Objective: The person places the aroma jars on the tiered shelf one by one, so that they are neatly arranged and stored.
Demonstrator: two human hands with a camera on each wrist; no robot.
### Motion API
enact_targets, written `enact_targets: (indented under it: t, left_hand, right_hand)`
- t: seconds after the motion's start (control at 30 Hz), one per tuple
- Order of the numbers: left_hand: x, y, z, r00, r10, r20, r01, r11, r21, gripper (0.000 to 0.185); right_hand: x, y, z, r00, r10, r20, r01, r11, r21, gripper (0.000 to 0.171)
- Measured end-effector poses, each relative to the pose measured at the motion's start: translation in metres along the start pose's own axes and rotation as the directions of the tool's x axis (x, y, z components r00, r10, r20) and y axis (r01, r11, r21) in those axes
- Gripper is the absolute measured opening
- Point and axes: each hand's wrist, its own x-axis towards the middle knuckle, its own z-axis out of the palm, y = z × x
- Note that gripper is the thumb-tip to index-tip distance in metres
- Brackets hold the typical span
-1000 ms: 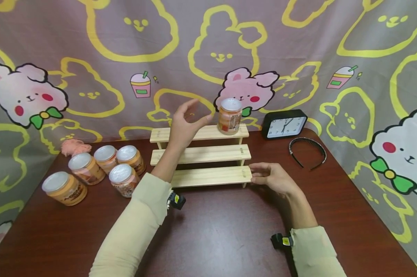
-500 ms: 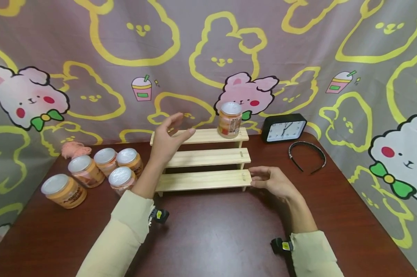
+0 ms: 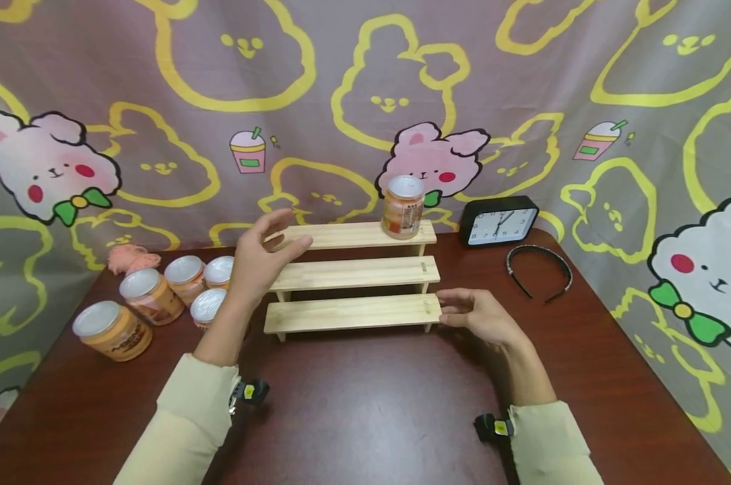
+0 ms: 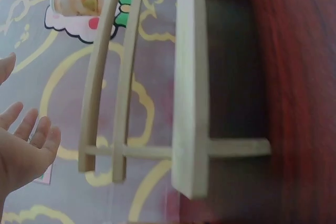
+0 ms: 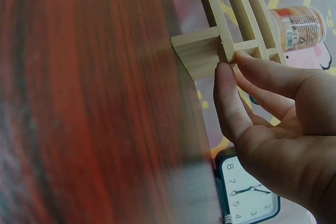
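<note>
Pale wood makes the three-step rack (image 3: 353,273) at the centre of the head view, its long boards running left to right across the dark red table (image 3: 371,404). One orange-labelled jar (image 3: 403,207) with a silver lid stands upright at the right end of the top step; the two lower steps carry nothing. The left hand (image 3: 259,256) hangs in the air over the rack's left end, fingers spread and relaxed, holding nothing; the wrist view shows the open fingers (image 4: 31,135) clear of the boards. Just below and left of it in the frame stands a cluster of jars (image 3: 186,289), four close together and upright, and a fifth jar (image 3: 112,330) further left, lying tilted. This hand is much the nearer to them. The right hand (image 3: 480,316) sits at the right end of the lowest step, its fingertips (image 5: 231,77) lightly curled against the end of the board and the side support, steadying it. Beyond, at the upper right, a black clock (image 3: 500,221) leans by the printed cloth, a black headband (image 3: 537,269) lies flat in front of it, and a pink scrunchie (image 3: 131,257) rests at the far left
</note>
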Motion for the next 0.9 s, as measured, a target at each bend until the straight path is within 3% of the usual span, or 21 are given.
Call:
enact_targets:
  t: [0.3,0.9]
  left_hand:
    - [-0.012,-0.010,-0.020,0.998,-0.060,0.018,0.059,0.997,0.045,0.061]
    - [-0.033,-0.020,-0.059,0.996,-0.064,-0.059,0.068,0.996,0.066,0.047]
  right_hand:
    - [-0.001,0.000,0.001,1.000,-0.002,0.003,0.002,1.000,-0.003,0.049]
    - [0.001,-0.001,0.001,1.000,0.004,-0.006,-0.004,1.000,-0.031,0.049]
